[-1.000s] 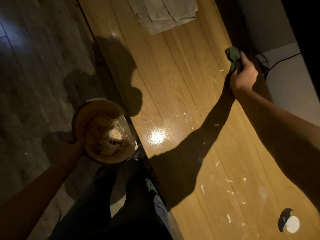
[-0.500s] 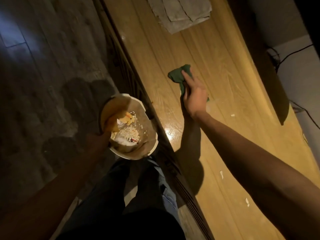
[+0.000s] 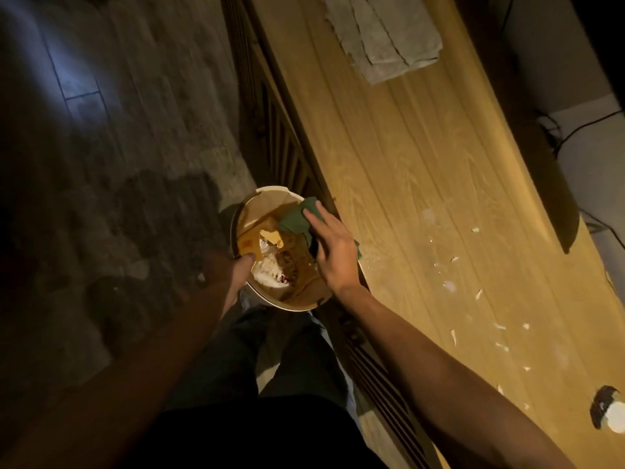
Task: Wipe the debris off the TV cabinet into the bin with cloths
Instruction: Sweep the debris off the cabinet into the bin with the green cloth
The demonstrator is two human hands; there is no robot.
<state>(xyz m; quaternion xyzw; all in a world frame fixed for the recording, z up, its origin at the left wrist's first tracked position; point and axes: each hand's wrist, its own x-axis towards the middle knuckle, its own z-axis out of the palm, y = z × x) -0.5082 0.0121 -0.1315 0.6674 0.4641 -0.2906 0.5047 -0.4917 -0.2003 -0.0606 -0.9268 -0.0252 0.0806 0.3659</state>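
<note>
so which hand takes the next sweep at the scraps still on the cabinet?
Right. The right hand already holds the green cloth at the cabinet edge; the left hand grips the bin.

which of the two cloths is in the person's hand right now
The green cloth, under the right hand over the bin. The grey cloth lies untouched farther along the cabinet top.

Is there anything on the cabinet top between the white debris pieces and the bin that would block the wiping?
Nothing visible blocks it. Between the white debris and the bin, held at the cabinet's front edge by the left hand, lies only bare wood of the TV cabinet. The grey towel lies further along, out of the way.
</note>
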